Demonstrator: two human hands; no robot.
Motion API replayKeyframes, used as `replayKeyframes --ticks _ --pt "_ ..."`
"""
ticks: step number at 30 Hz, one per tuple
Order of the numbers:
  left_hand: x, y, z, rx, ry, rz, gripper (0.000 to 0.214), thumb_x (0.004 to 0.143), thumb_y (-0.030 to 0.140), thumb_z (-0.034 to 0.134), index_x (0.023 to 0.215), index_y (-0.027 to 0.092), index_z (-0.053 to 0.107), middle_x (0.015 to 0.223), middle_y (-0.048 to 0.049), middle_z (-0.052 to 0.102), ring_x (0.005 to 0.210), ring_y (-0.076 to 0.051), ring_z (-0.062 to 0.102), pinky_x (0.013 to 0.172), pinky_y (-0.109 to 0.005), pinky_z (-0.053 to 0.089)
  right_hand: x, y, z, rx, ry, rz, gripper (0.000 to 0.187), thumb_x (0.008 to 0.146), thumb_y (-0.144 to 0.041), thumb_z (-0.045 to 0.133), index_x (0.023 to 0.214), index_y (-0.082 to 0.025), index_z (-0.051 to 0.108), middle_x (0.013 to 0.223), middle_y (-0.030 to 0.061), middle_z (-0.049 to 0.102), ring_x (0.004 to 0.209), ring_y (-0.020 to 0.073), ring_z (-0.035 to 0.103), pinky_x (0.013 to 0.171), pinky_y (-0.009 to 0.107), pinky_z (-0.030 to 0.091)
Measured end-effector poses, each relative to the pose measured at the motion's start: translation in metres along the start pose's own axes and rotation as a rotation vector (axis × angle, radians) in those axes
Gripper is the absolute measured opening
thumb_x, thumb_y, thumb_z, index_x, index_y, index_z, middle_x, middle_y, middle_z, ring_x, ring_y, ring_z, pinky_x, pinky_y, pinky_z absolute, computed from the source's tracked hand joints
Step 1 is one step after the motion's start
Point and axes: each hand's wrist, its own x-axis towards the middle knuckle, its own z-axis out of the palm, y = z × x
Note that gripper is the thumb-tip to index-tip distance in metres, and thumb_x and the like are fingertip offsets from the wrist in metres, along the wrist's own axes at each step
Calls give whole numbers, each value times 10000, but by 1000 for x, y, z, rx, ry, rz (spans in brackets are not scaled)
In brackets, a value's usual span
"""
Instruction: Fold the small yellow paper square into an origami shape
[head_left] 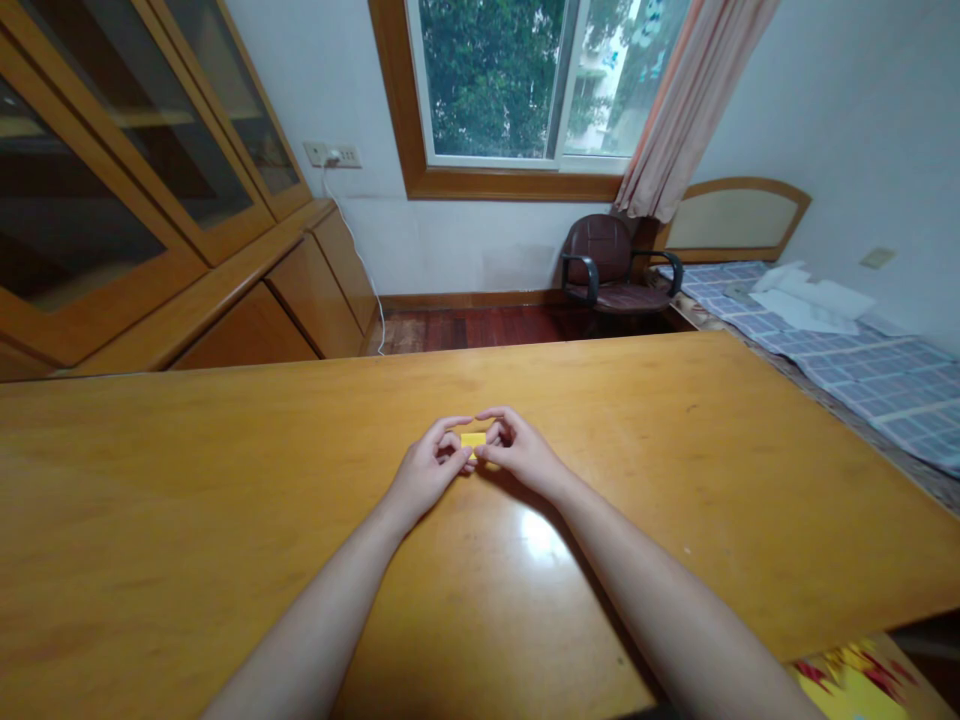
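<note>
A small yellow folded piece of paper (pixel 473 440) sits between both of my hands at the middle of the wooden table (pixel 225 480). My left hand (pixel 433 466) pinches its left end with curled fingers. My right hand (pixel 514 450) pinches its right end the same way. Most of the paper is hidden by my fingers. Both forearms reach in from the near edge of the table.
A wooden cabinet with glass doors (pixel 135 200) lines the left wall. A dark armchair (pixel 611 265) stands under the window. A bed with a checked cover (pixel 862 370) runs along the table's right side. Red and yellow paper (pixel 855 685) lies at the lower right.
</note>
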Motion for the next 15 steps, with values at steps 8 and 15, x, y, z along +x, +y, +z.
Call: replayKeyframes --ticks 8,15 --pt "1 -3 -1 -23 2 16 440 801 327 651 1192 171 524 686 52 600 681 -149 677 693 -281 555 1 -4 -1 77 12 19 428 694 -241 720 1074 -191 530 645 -72 599 552 96 528 567 229 390" --pt "1 -5 -1 -80 20 14 432 809 331 648 1189 161 531 702 25 653 698 -163 694 693 -287 558 2 -3 -1 107 59 25 419 668 -245 730 1038 -193 541 637 -80 602 541 91 526 573 232 398"
